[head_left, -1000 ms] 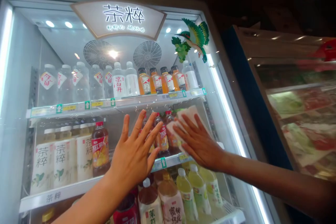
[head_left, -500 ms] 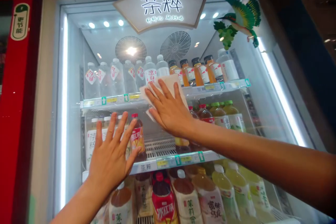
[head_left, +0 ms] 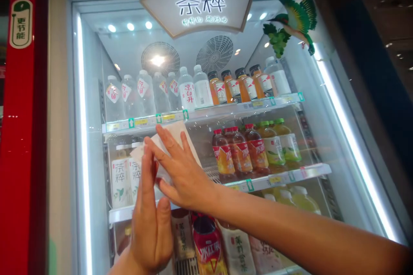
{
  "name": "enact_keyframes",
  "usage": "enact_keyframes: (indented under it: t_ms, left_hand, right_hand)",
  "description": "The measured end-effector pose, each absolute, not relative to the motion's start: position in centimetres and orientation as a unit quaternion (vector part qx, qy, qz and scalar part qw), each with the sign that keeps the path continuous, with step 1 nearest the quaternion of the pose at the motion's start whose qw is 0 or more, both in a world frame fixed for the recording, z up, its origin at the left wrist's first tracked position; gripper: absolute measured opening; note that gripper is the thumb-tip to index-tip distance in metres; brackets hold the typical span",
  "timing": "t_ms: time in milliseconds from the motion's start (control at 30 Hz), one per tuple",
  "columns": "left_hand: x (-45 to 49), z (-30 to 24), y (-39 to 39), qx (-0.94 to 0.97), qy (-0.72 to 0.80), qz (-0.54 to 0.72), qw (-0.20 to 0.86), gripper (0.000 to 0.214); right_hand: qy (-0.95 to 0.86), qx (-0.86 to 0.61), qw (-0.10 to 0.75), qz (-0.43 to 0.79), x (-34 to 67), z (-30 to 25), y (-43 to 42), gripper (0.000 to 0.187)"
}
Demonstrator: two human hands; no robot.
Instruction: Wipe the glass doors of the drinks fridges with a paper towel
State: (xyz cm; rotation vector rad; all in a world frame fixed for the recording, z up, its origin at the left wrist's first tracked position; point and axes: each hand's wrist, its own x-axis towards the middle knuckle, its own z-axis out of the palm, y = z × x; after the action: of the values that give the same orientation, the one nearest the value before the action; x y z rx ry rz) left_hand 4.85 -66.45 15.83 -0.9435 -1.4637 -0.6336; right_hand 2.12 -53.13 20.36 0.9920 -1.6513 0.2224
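My right hand (head_left: 183,172) lies flat with spread fingers on a white wipe (head_left: 180,131), pressing it against the glass door of a lit drinks fridge. The wipe sits in front of the middle shelf, just under the upper shelf's edge. Close to its lower left side, my left hand (head_left: 151,219) is turned edge-on, its fingers straight and pointing up. Nothing shows in the left hand, and its fingertips overlap the wipe's edge in view; whether they touch it I cannot tell. Behind the hands, part of the middle shelf is hidden.
Clear water bottles (head_left: 145,92) and amber bottles (head_left: 232,86) line the top shelf. Red-capped tea bottles (head_left: 238,150) stand on the middle one, with larger bottles (head_left: 208,245) below. A fan-shaped sign (head_left: 198,10) and a bird decoration (head_left: 292,21) sit high up. A red cabinet (head_left: 16,137) adjoins at left.
My right hand has slid the wipe down and to the left across the glass. My left hand has turned from flat and spread to edge-on, slightly right and lower.
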Motion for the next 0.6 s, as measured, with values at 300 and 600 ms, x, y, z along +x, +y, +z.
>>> enact_keyframes:
  t_ms: [300, 600]
  left_hand:
    - [0.9, 20.6, -61.0, -0.259, -0.672, -0.063, 0.691, 0.071]
    - [2.1, 15.9, -62.3, -0.279, -0.717, 0.102, 0.63, 0.083]
  right_hand:
    - [-0.698, 0.374, 0.611, 0.001, 2.9, 18.8, -39.3, 0.093]
    - [-0.709, 0.19, 0.679, -0.026, 0.0, 15.5, -28.9, 0.08]
